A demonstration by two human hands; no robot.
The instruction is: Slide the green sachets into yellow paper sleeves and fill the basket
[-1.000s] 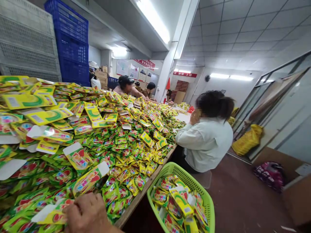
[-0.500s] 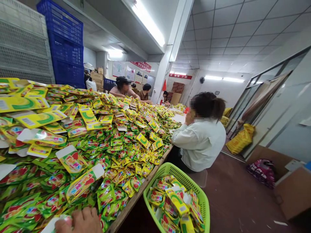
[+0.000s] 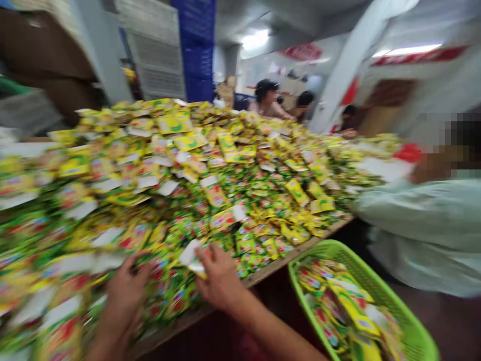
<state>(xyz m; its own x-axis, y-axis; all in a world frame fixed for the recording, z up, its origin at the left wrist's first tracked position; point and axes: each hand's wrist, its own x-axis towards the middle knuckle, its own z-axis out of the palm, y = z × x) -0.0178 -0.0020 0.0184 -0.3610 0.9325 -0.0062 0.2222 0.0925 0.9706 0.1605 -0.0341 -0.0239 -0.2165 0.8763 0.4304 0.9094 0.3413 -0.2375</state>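
My right hand (image 3: 221, 278) grips a small yellow carton (image 3: 192, 256) with a white open flap, thumb and fingers closed around it, just above the heap. To its left, my left hand (image 3: 126, 288) hovers over the green packets (image 3: 176, 288) with thumb and forefinger apart; I see nothing between them, though the picture is blurred. Around both hands spreads a big heap of yellow cartons (image 3: 227, 145) and shiny green and yellow packets printed with red fruit. Many cartons have white flaps sticking out.
A lime-green basket (image 3: 379, 271) of cartons stands at the table's wooden edge (image 3: 270, 273) on the right. Close beyond it sits a co-worker in a pale top (image 3: 424, 225). Other people work behind the heap. Blue crates (image 3: 197, 55) are stacked at the back.
My view has swung left. My right hand, at the bottom edge before, now shows higher up with a carton. My left hand has come into view.
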